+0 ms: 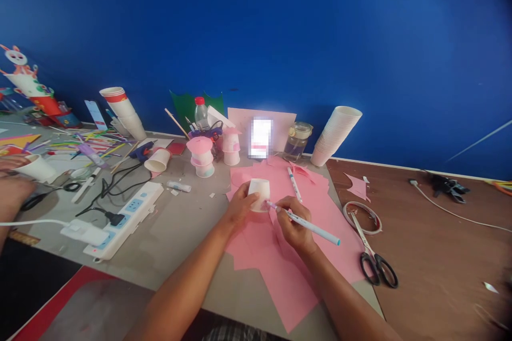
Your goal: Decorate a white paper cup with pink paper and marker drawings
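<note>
A white paper cup (259,189), turned upside down, is gripped at its left side by my left hand (241,203). My right hand (295,224) pinches a marker (316,230) with a white barrel and a blue-green end. Its tip touches the lower right of the cup, where a small pinkish mark shows. Beneath both hands lie sheets of pink paper (288,298) with cut edges. Another marker (294,184) rests on the pink paper beyond my right hand.
Scissors (370,256) and a tape roll (362,217) lie at right. Stacked paper cups (336,136), a glass jar (298,141), a lit phone (261,137) and pink-topped cup towers (201,156) stand behind. A power strip (128,218) sits left, near another person's hand (14,186).
</note>
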Demonstrator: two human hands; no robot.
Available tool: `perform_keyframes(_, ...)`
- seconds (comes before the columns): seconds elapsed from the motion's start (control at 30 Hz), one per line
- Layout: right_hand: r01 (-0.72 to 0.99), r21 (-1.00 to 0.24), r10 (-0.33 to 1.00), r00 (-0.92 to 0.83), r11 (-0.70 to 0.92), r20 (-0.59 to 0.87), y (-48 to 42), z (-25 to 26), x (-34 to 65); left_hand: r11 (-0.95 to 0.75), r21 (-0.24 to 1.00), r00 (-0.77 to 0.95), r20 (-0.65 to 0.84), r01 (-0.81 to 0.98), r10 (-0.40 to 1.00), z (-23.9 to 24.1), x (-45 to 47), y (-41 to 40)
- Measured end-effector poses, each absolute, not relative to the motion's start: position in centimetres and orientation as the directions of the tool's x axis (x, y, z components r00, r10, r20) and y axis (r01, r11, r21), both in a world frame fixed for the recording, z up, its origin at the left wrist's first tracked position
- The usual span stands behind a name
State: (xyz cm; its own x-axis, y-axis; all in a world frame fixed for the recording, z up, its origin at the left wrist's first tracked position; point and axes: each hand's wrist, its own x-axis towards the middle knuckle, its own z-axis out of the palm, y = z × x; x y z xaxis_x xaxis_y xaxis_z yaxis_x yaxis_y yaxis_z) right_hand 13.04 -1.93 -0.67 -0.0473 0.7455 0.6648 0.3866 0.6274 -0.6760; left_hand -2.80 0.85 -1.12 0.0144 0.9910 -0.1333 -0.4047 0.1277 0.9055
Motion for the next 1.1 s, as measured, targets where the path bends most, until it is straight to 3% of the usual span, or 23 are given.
perform_keyframes(0.67,0.356,-0.661,0.727,-0.084,0.660,0.681,-2.05,-0.70,13.05,0.139,0.899,0.043,-0.134,-0.416,0.990,-1.21,-2.80,0.79)
perform_keyframes(1.1,0.353,-0.701,0.753,-0.014,0.620,0.658,-1.88,-0.73,13.13,0.131,0.926,0.035,-0.127,-0.355,0.991,-1.02,-2.92,0.63)
